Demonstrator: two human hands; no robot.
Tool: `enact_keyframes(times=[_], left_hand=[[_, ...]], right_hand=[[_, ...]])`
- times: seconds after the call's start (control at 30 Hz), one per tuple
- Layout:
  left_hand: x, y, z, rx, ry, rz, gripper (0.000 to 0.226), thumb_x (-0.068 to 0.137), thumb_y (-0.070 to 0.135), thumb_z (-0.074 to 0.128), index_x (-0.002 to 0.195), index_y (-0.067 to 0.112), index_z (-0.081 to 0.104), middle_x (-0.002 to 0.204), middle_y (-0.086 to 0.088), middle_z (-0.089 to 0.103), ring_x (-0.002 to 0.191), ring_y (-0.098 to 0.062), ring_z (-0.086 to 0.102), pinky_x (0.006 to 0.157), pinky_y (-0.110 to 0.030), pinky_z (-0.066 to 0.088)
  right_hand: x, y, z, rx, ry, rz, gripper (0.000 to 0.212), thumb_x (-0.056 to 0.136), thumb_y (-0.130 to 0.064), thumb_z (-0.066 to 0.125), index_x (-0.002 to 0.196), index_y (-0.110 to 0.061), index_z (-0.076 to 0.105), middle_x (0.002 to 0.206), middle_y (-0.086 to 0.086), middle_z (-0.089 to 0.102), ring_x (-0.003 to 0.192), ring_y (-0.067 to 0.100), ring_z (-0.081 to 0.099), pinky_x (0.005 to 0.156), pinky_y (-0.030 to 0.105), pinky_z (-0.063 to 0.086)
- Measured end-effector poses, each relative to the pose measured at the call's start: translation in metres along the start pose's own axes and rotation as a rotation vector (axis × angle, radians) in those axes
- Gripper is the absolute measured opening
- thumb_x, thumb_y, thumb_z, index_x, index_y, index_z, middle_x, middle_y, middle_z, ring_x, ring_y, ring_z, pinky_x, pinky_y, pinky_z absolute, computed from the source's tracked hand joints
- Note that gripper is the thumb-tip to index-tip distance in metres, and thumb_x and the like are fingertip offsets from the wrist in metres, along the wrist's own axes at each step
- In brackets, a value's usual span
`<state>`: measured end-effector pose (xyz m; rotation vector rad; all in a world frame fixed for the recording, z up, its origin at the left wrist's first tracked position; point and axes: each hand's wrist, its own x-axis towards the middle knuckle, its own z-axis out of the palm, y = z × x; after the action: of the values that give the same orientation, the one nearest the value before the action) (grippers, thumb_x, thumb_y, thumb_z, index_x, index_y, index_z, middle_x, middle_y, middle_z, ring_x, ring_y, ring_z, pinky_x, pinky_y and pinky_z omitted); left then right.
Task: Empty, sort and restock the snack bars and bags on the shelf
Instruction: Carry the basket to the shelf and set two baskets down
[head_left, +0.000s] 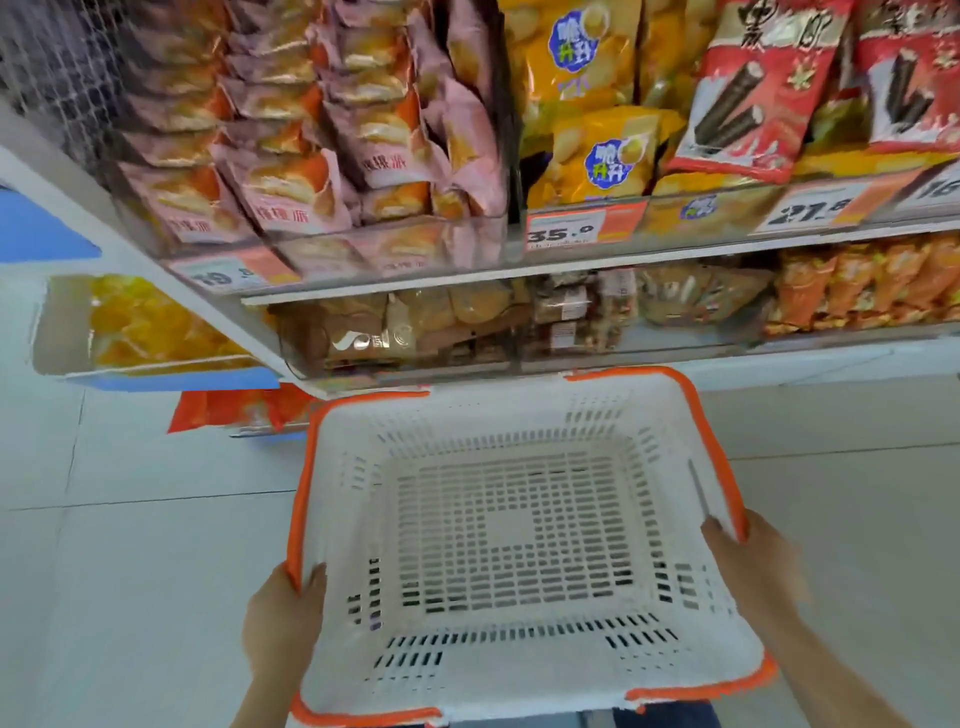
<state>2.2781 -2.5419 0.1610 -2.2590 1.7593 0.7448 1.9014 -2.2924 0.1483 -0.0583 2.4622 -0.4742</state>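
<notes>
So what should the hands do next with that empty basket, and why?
Probably set the basket down by the shelf. Left hand and right hand both grip its rim, it holds nothing, and the pink snack bags sit untouched, so one hand must be freed.

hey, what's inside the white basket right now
Nothing: the white basket shows only its bare slotted floor and walls. The left hand and right hand grip its rim. The floor beneath it is mostly hidden.

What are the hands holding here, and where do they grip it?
An empty white plastic basket with orange rim: left hand on its left rim, right hand on its right rim.
</notes>
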Motion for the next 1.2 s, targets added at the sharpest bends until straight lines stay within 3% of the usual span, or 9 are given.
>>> enact_keyframes(times=[0.23, 0.57, 0.7, 0.93, 1.07, 1.2], left_hand=[[0.070, -0.011, 0.109, 0.026, -0.006, 0.001, 0.028, 0.092, 0.035, 0.054, 0.077, 0.011, 0.054, 0.063, -0.006, 0.059, 0.056, -0.024, 0.057, 0.051, -0.031, 0.044], [0.155, -0.016, 0.233, -0.003, -0.008, 0.033, 0.022, 0.093, 0.035, 0.052, 0.084, 0.015, 0.054, 0.071, 0.000, 0.060, 0.063, -0.019, 0.057, 0.056, -0.029, 0.042], [0.175, -0.025, 0.265, -0.039, 0.006, 0.067, 0.023, 0.093, 0.035, 0.052, 0.084, 0.015, 0.055, 0.069, 0.002, 0.059, 0.063, -0.018, 0.057, 0.060, -0.032, 0.048], [0.198, -0.041, 0.299, -0.132, 0.106, 0.071, 0.019, 0.093, 0.027, 0.055, 0.086, 0.010, 0.056, 0.066, -0.001, 0.055, 0.058, -0.021, 0.052, 0.055, -0.030, 0.040], [0.206, -0.045, 0.305, -0.140, 0.162, 0.131, 0.020, 0.091, 0.027, 0.056, 0.082, 0.009, 0.056, 0.067, -0.005, 0.057, 0.057, -0.022, 0.053, 0.050, -0.028, 0.036], [0.203, -0.051, 0.304, -0.150, 0.135, 0.167, 0.023, 0.093, 0.032, 0.051, 0.093, 0.009, 0.054, 0.076, -0.004, 0.058, 0.065, -0.023, 0.057, 0.059, -0.033, 0.045]], right_hand=[[0.086, 0.038, 0.111, 0.083, 0.017, 0.019, 0.017, 0.090, -0.017, 0.059, 0.079, -0.005, 0.056, 0.055, 0.007, 0.047, 0.044, 0.019, 0.042, 0.042, 0.025, 0.038], [0.176, 0.075, 0.227, 0.092, 0.025, -0.007, 0.015, 0.090, -0.024, 0.055, 0.081, -0.011, 0.056, 0.064, 0.013, 0.058, 0.047, 0.022, 0.051, 0.042, 0.028, 0.045], [0.187, 0.084, 0.252, 0.054, 0.031, -0.045, 0.021, 0.092, -0.025, 0.054, 0.077, -0.011, 0.053, 0.060, 0.010, 0.055, 0.045, 0.020, 0.050, 0.039, 0.021, 0.037], [0.199, 0.081, 0.275, 0.059, 0.114, -0.111, 0.028, 0.093, -0.027, 0.054, 0.071, -0.010, 0.051, 0.052, 0.004, 0.049, 0.042, 0.019, 0.047, 0.043, 0.023, 0.035], [0.203, 0.085, 0.280, 0.024, 0.176, -0.193, 0.023, 0.092, -0.027, 0.055, 0.074, -0.012, 0.053, 0.057, 0.008, 0.055, 0.046, 0.023, 0.053, 0.045, 0.023, 0.035], [0.196, 0.090, 0.279, 0.016, 0.197, -0.230, 0.021, 0.093, -0.027, 0.053, 0.081, -0.010, 0.054, 0.067, 0.008, 0.058, 0.056, 0.024, 0.055, 0.050, 0.026, 0.038]])
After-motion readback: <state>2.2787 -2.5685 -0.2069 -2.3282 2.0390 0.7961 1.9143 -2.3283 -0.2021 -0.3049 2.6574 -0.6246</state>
